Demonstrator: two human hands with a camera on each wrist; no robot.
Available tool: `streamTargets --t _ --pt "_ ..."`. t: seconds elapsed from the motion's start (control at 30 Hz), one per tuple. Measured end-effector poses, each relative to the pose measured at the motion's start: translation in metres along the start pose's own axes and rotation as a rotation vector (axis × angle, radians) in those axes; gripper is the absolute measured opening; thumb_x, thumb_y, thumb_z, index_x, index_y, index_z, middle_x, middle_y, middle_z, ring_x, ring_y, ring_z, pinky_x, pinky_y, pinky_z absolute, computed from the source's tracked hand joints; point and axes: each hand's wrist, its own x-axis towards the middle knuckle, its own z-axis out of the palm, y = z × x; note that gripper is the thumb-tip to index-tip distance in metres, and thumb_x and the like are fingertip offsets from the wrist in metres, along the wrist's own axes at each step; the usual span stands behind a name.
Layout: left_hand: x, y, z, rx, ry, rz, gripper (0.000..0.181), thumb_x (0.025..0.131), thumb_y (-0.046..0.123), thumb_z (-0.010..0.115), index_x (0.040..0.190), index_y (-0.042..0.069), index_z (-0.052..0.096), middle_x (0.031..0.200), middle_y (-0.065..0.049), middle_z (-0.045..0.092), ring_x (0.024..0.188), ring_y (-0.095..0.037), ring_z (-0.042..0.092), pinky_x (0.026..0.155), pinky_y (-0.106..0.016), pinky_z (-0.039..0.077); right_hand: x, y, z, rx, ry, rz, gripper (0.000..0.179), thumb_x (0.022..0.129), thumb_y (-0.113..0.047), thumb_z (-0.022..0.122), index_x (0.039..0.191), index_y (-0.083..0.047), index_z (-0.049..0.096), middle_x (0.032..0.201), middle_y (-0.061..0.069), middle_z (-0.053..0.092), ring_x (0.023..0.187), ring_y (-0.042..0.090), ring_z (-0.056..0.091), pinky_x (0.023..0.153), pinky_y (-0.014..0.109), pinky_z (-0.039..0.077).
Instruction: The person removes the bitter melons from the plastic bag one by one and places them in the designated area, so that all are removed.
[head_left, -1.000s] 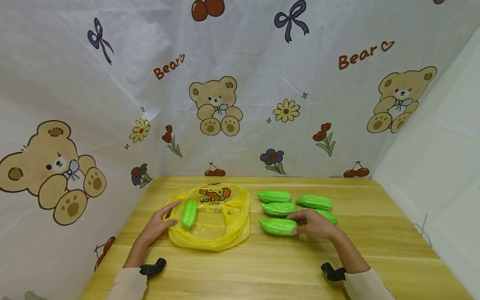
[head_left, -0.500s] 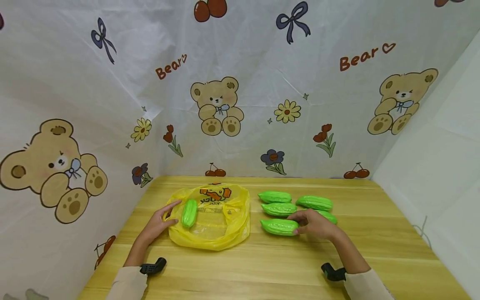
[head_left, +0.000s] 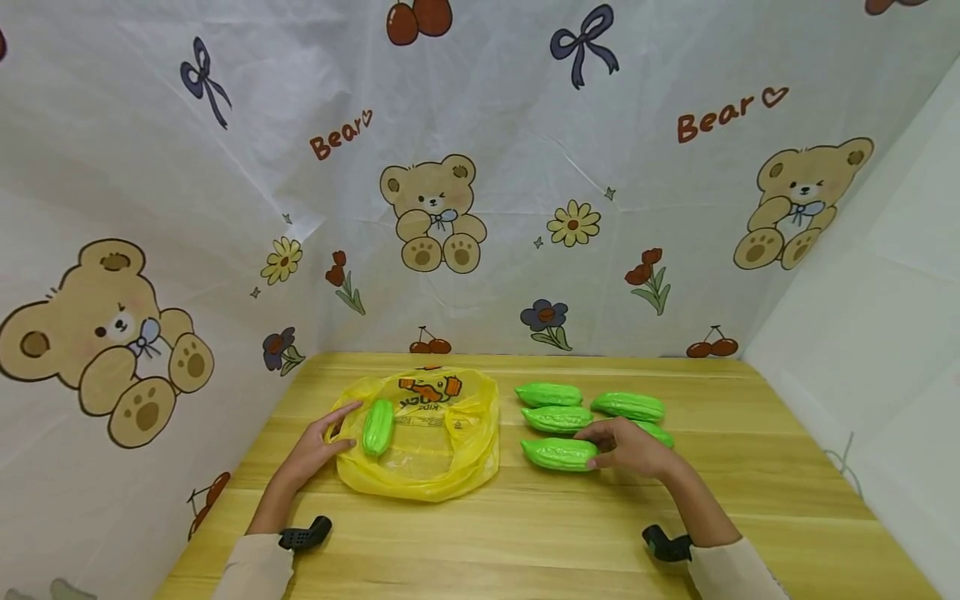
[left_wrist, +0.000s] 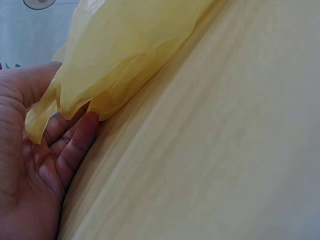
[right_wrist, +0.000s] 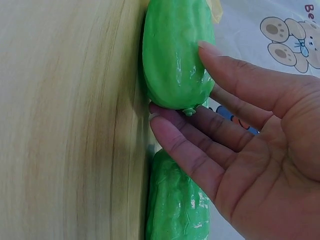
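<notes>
My right hand (head_left: 626,448) grips the stem end of a bright green bitter melon (head_left: 557,453) lying on the wooden table. In the right wrist view the thumb (right_wrist: 240,75) presses one side, with fingers tucked around the stem end. At the left, an open yellow plastic bag (head_left: 474,467) with a duck print lies spread out, another bitter melon (head_left: 378,427) inside it. My left hand (head_left: 311,447) rests at the bag's left edge, thumb and fingers apart. Its fingertips touch the yellow film in the left wrist view, and a loose fold hangs over the palm.
Several more bitter melons lie beyond and beside my right hand: two pointed ones (head_left: 549,394) at the back, one (head_left: 628,406) farther right, and one (head_left: 657,432) partly hidden by the hand. A bear-print sheet (head_left: 510,292) hangs behind the table.
Both hands, the bag and the bitter melons stay nearly in place. The bitter melon at my right hand has shifted very slightly right since the earliest frame.
</notes>
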Motion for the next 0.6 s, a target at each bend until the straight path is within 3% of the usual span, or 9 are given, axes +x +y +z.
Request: streamTargets --t 0.17,0.43,0.6 --pt "0.001 -0.006 0.002 -0.020 0.007 -0.005 0.062 0.090 0.002 0.070 0.149 -0.001 0.049 0.134 -0.023 0.052 0.108 -0.033 0.041 0.095 -0.053 0.030 -0.001 0.001 -0.001 0.000 -0.002 0.006 0.043 0.090 -0.009 0.076 0.128 0.007 0.064 0.124 0.020 0.066 0.113 0.040 0.062 0.092 0.054 0.052" --pt "0.008 -0.037 0.004 -0.008 0.026 -0.012 0.064 0.091 0.005 0.071 0.151 0.008 0.049 0.135 -0.019 0.051 0.109 -0.031 0.039 0.095 -0.055 0.029 -0.001 -0.002 -0.002 -0.042 0.001 0.007 0.043 0.089 -0.009 0.077 0.126 0.008 0.065 0.122 0.019 0.067 0.109 0.038 0.064 0.091 0.052 0.052" --pt "0.008 -0.039 0.002 -0.039 0.013 -0.013 0.064 0.090 0.007 0.073 0.150 0.009 0.050 0.137 -0.019 0.051 0.113 -0.033 0.039 0.097 -0.058 0.028 -0.005 -0.011 -0.006 -0.079 0.029 0.027 0.044 0.088 -0.013 0.078 0.125 0.008 0.065 0.119 0.020 0.068 0.106 0.039 0.065 0.088 0.046 0.055"
